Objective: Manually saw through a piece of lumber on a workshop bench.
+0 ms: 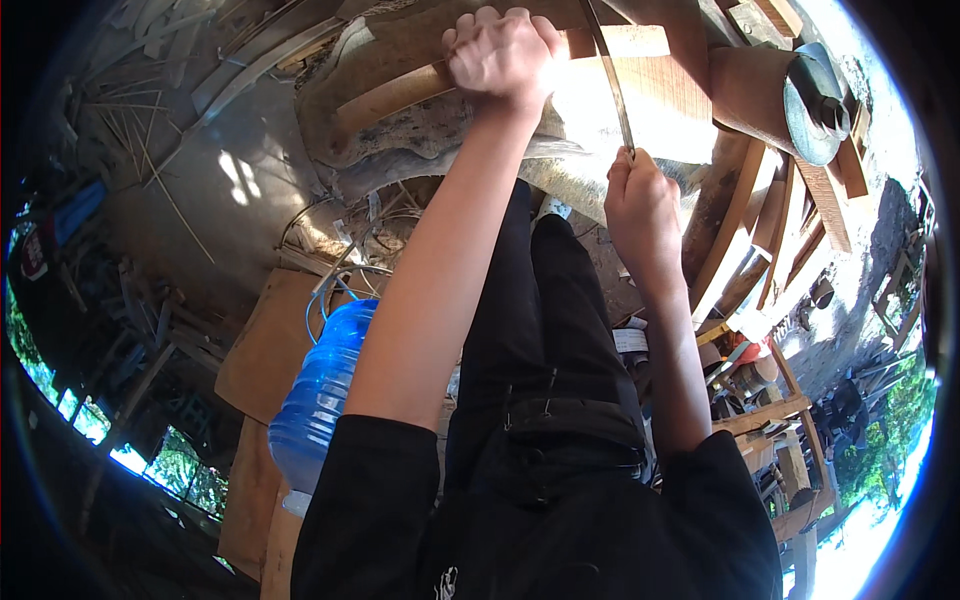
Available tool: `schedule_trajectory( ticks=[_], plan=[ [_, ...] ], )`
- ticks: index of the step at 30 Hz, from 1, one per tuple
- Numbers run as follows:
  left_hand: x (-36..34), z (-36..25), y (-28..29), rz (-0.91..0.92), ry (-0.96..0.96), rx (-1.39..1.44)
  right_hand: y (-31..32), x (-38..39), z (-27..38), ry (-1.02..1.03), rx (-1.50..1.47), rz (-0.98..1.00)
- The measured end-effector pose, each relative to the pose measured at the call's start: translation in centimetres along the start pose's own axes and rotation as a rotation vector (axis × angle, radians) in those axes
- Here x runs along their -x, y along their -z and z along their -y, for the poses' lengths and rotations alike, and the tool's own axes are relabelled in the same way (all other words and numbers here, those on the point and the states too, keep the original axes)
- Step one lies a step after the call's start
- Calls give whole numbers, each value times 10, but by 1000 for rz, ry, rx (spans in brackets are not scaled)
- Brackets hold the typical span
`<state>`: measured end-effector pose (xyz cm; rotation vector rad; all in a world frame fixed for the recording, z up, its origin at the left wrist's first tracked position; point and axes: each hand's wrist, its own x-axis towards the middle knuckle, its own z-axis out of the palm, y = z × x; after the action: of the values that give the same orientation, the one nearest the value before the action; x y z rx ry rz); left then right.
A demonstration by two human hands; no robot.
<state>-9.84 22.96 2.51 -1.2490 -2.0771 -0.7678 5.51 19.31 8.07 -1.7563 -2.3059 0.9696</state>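
Observation:
My left hand (500,58) is closed over the middle of a long, slightly curved wooden strip (395,100), pressing it on the wooden workbench (455,135). To its right, my right hand (643,205) is wrapped around the near end of a long narrow blade (611,75). Whether this is a saw or a knife I cannot tell, as it shows nearly edge-on. The blade passes across the right part of the strip; bright sunlight there hides whether they touch. My fist covers the blade's handle.
A dark-capped cylinder (815,110) lies at the bench's right end, above several stacked boards (745,225). A blue water jug (325,395) stands beside my left arm, near a brown panel (265,345). Thin sticks (150,160) litter the ground at left. A wooden rack (790,415) holds tools at right.

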Motion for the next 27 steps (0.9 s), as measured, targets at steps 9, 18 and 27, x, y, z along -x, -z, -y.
schedule_trajectory(
  ticks=[9, 18, 27],
  plan=[
    [4, 7, -6, 5, -4, 5, -7, -19, 4, -2, 12, 44],
    [-4, -9, -2, 232, 35, -62, -6, -44, -11, 296, 127, -53],
    [-6, -8, 2, 208, 16, -77, -4, -8, -12, 84, -50, -47]
  ],
)
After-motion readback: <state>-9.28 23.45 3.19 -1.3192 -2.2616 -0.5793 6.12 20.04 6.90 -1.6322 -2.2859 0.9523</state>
